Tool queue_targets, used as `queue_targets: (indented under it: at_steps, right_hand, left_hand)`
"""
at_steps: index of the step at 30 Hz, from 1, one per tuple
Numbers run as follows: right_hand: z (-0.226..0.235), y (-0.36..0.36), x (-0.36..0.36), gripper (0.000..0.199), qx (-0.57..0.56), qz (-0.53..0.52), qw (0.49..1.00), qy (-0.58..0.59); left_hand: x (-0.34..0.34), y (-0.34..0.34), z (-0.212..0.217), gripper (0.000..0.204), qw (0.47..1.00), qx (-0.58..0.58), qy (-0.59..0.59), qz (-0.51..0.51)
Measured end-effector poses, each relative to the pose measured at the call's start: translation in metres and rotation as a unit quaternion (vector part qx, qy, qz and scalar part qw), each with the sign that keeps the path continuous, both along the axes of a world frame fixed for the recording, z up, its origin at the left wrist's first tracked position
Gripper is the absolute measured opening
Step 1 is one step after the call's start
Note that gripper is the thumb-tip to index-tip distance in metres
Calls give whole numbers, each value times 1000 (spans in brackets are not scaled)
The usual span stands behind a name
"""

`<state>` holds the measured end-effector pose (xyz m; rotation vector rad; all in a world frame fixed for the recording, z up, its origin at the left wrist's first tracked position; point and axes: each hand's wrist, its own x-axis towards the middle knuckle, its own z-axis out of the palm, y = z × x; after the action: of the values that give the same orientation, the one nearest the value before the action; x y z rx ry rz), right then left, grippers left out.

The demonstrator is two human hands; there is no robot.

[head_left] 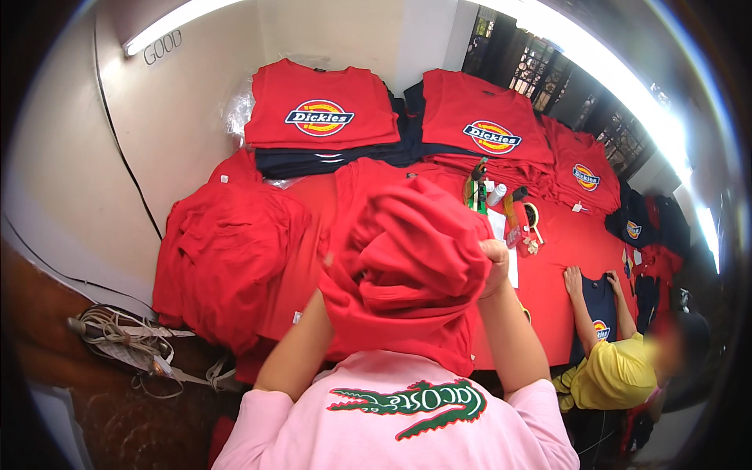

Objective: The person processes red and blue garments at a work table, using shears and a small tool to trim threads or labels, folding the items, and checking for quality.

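A bunched red T-shirt (411,251) is lifted in front of my chest, its cloth gathered in loose folds. My right hand (495,265) is closed on its right side, fingers wrapped over the fabric. On the left side, the cloth covers nearly all of my left hand (327,259); a small blurred bit of skin shows at the shirt's edge, where the hand grips it. Under and behind the held shirt, another red shirt (366,174) lies spread on the table.
A heap of red garments (227,251) is at left. Folded red shirts (321,110) stand stacked at the back. Tape (533,215) and small bottles (497,195) sit right of centre. At far right, a person in yellow (615,374) handles a dark shirt (599,301). Coiled cables (117,329) hang lower left.
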<state>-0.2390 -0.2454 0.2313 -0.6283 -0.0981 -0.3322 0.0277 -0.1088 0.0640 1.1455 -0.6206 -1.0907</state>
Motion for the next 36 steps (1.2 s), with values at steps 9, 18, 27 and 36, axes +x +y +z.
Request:
queue_targets:
  at_steps: [9,18,27,36]
  right_hand:
    - [86,-55,-76,71,-260,-155,948,93]
    - [180,-18,-82,20,-868,38,307,388]
    - [244,-52,-138,36,-876,-408,9,255]
    - [294,-56,-183,29,-852,-452,-84,252]
  left_hand:
    - [52,52,233,47,831,129,-263,-473]
    - [24,81,256,35,435,235,-777,-389]
    - [-13,118,392,22,457,20,-889,35]
    - [14,141,458,32,492,78,-859,120]
